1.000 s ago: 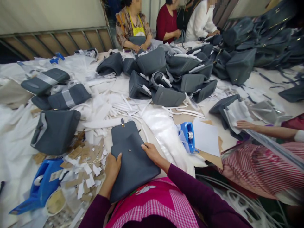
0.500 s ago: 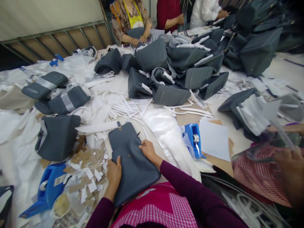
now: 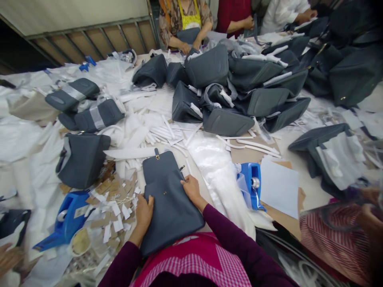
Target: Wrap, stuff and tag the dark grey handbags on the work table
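A dark blue-grey bag (image 3: 170,211) lies tilted in front of my apron, its flap (image 3: 161,165) folded back and pointing away from me. A gold clasp shows on the flap's strap and a small gold stud on the bag's front. My left hand (image 3: 145,211) is closed on the bag's left edge, thumb on top. At the upper right edge, just below a small metal ring, my right hand (image 3: 191,189) pinches the bag. The undersides of both grips are hidden.
Several grey bags (image 3: 229,121) pile up beyond. Blue tape dispensers (image 3: 67,217) stand on both sides, the left one near scattered paper tags (image 3: 118,217). White plastic wrap (image 3: 212,167) runs along my right. Co-workers stand across the table; a striped sleeve (image 3: 332,235) is at right, another person's hand (image 3: 8,257) at left.
My view has turned left, so the table's things sit further right. Both hands keep their hold on the bag. Another person's hand has come in at lower left; the right neighbour's hands have moved.
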`<action>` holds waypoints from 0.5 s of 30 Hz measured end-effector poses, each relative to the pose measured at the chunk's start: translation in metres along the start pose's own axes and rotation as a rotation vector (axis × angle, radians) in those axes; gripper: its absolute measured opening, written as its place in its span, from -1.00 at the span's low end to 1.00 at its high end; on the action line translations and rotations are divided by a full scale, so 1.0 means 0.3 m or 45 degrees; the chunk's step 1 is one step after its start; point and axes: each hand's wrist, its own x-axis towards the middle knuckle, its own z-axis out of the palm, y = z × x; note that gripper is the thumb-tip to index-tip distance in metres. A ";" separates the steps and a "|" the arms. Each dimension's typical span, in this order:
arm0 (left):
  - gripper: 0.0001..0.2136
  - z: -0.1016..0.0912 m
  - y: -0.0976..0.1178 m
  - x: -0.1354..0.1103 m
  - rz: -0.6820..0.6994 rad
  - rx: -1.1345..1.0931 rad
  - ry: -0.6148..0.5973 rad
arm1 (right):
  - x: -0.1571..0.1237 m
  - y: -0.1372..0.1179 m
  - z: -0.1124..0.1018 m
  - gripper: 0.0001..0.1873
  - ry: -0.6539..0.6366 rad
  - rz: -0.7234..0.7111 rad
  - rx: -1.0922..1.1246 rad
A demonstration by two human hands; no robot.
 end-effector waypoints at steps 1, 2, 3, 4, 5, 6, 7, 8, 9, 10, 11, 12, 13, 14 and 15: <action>-0.60 -0.003 -0.004 0.000 0.005 -0.021 -0.002 | 0.000 0.004 0.004 -0.90 0.026 -0.004 -0.007; -0.62 -0.007 -0.005 -0.001 0.009 -0.043 -0.009 | -0.001 0.008 0.009 -0.90 0.052 -0.013 -0.014; -0.62 -0.013 -0.002 -0.002 0.014 -0.061 -0.020 | -0.002 0.013 0.013 -0.90 0.074 -0.026 -0.019; -0.62 -0.020 0.006 -0.004 0.019 -0.066 -0.024 | -0.003 0.018 0.017 -0.90 0.090 -0.043 -0.023; -0.61 -0.030 0.019 -0.006 0.026 -0.044 -0.005 | -0.004 0.022 0.020 -0.90 0.099 -0.062 -0.028; -0.59 -0.042 0.037 -0.009 0.046 0.004 0.043 | -0.005 0.026 0.022 -0.90 0.102 -0.083 -0.033; -0.57 -0.054 0.059 -0.011 0.095 0.066 0.115 | -0.005 0.029 0.023 -0.90 0.104 -0.100 -0.043; -0.54 -0.066 0.085 -0.013 0.186 0.123 0.193 | -0.006 0.032 0.023 -0.90 0.108 -0.113 -0.057; -0.52 -0.076 0.111 -0.016 0.325 0.160 0.250 | -0.006 0.035 0.024 -0.90 0.115 -0.120 -0.070; -0.49 -0.082 0.136 -0.019 0.503 0.172 0.263 | -0.007 0.037 0.024 -0.90 0.126 -0.121 -0.082; -0.49 -0.083 0.157 -0.022 0.700 0.158 0.228 | -0.007 0.040 0.024 -0.90 0.137 -0.120 -0.093; -0.49 -0.078 0.174 -0.026 0.885 0.129 0.160 | -0.007 0.043 0.025 -0.90 0.145 -0.118 -0.104; -0.51 -0.069 0.184 -0.030 1.030 0.102 0.081 | -0.006 0.046 0.026 -0.89 0.149 -0.118 -0.115; -0.51 -0.054 0.187 -0.033 1.125 0.087 0.014 | -0.006 0.048 0.027 -0.89 0.150 -0.119 -0.127; -0.50 -0.037 0.185 -0.037 1.174 0.081 -0.031 | -0.005 0.050 0.028 -0.89 0.148 -0.119 -0.140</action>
